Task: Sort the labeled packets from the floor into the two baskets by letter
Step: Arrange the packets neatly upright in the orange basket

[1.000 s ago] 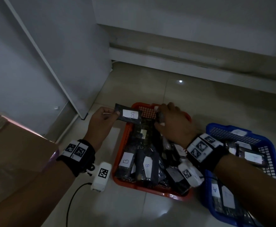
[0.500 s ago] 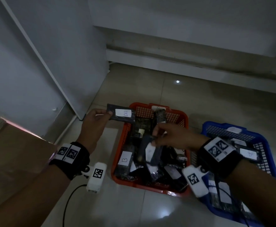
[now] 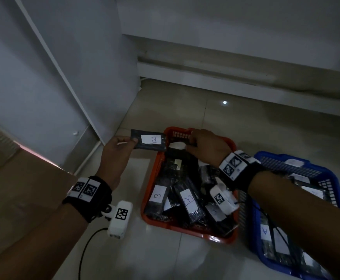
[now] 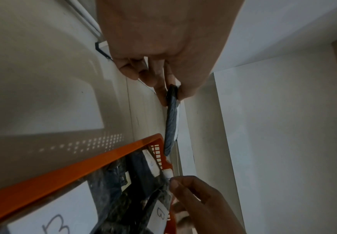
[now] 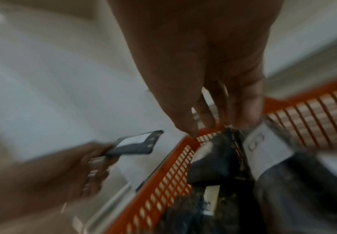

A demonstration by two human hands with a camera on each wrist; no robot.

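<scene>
My left hand (image 3: 133, 140) pinches a dark packet labelled B (image 3: 151, 141) by its end and holds it level just past the far left corner of the orange basket (image 3: 157, 168). The left wrist view shows that packet (image 4: 171, 123) edge-on between thumb and fingers (image 4: 171, 93). My right hand (image 3: 191, 143) is at the basket's far end, fingers curled down on the top of a labelled packet (image 5: 267, 147) standing among several B packets (image 3: 189, 201). The blue basket (image 3: 276, 158) on the right holds A packets (image 3: 265, 231).
A white cabinet door (image 3: 64, 77) and its bottom edge stand close on the left. A low wall ledge (image 3: 225, 71) runs behind the baskets. A brown surface (image 3: 13, 188) lies at the near left, and a black cable (image 3: 84, 249) trails on the floor tiles.
My right hand went from the basket's middle, where it held a packet up, back to the far end. My left hand kept its B packet nearly still.
</scene>
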